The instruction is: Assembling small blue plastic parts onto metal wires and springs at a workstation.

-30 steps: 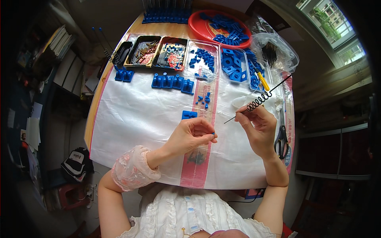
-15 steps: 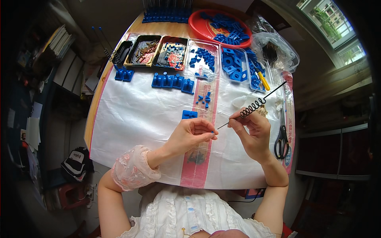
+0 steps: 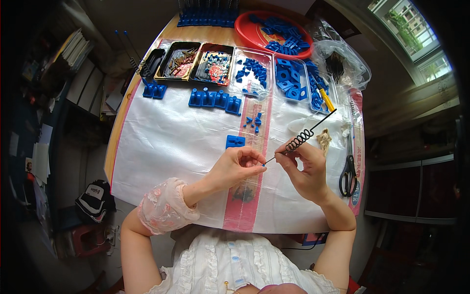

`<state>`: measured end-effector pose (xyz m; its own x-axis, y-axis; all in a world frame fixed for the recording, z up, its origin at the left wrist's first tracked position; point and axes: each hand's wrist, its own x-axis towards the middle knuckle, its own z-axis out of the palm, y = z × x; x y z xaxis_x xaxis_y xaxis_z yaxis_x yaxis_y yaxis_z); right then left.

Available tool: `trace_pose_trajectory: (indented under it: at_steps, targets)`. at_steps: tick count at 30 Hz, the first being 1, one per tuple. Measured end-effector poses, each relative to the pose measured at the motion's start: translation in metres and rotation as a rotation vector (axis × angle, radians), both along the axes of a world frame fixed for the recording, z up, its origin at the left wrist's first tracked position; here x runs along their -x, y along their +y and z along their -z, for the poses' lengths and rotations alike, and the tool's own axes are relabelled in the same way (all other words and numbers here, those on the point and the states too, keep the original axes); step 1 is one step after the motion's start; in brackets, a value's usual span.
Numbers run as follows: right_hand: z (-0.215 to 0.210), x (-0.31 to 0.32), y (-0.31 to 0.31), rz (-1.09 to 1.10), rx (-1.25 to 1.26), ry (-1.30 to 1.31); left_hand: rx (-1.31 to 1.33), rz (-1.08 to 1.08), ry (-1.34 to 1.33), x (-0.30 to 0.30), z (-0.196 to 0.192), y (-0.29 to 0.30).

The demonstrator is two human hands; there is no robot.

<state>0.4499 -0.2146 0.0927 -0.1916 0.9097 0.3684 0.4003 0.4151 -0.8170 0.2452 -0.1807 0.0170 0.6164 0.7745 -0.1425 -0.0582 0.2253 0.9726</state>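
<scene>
The coiled black wire rod is being tilted lower by the right hand; its tip is being pinched, with a small blue piece, by the left hand.

- A white woven sheet covers the surface, with a pink stripe running from near to far.
- A red round tray of blue plastic pieces sits at the far edge.
- A row of trays lies along the far side: a black one with brownish parts, a red one with mixed small parts, and clear ones holding blue pieces.
- Blue blocks stand in a row just near of those trays; a smaller pair lies to their left.
- A single blue piece lies beside the stripe.
- Black-handled scissors rest at the right.
- A clear plastic bag sits far right.
- A dark cap lies on the floor, left.
</scene>
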Motion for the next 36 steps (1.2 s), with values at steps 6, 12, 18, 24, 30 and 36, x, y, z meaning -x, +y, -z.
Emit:
trace_pose_trajectory:
  at_steps: [6,12,18,24,30,36]
  targets:
    - [-0.0044,0.0047,-0.0017,-0.016,-0.002,-0.04,0.022,0.007,0.003,-0.0001,0.0009,0.0005]
    - [-0.002,0.0052,-0.0012,-0.028,-0.023,-0.066,0.016,0.0,0.056,0.0011,-0.0043,0.0004]
    - [-0.004,0.0079,-0.0008,-0.03,-0.037,-0.073,-0.018,-0.007,0.075,0.0013,-0.0055,0.0001]
    - [-0.0022,0.0075,0.0001,-0.032,-0.037,-0.08,-0.009,-0.014,0.054,0.0011,-0.0052,-0.0003]
    - [-0.0012,0.0072,0.0001,-0.027,-0.03,-0.077,0.009,-0.01,0.045,0.0012,-0.0065,0.0]
    - [-0.0015,0.0081,0.0001,-0.018,-0.035,-0.082,0.046,0.009,0.022,0.0019,-0.0038,0.0007]
